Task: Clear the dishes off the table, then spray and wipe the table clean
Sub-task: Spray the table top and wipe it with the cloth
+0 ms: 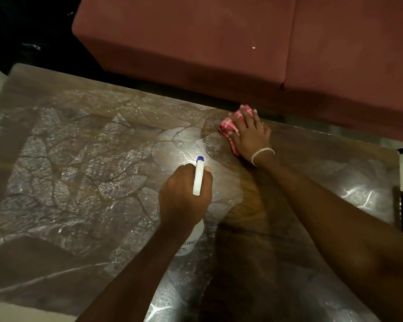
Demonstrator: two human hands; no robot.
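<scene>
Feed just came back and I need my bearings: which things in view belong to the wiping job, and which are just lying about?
Part of the job:
spray bottle, gripped by the left hand
pink cloth, pressed flat under the right hand
table

Just there:
red sofa
bracelet

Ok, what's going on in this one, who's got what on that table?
A person is at the wiping stage. Their right hand presses flat on a pink patterned cloth near the far edge of the glossy table, close to the red sofa. Their left hand grips a white spray bottle with a blue nozzle, over the middle of the table and pointing away from them. Whether the bottle rests on the surface cannot be told.
</scene>
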